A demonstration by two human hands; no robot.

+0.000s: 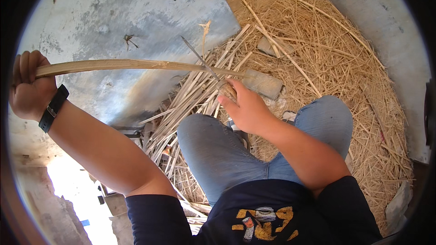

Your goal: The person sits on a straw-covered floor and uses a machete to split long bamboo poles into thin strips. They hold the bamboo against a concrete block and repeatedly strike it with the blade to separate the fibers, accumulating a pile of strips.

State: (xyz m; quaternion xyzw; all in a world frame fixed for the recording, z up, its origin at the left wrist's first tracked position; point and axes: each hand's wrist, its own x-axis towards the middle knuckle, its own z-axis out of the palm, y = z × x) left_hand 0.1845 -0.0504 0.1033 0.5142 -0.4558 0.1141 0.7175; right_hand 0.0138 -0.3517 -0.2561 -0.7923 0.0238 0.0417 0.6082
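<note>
Dark shirt (218,227), strip (122,64) with indistinct tip

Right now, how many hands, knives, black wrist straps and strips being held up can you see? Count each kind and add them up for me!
Hands: 2, the left hand and the right hand
Knife: 1
Black wrist strap: 1
Long pale strip held up: 1
Total: 5

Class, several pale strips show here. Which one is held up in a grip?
The long strip whose left end is in the left grip. It is raised; the other strips lie loosely heaped below it.
</note>
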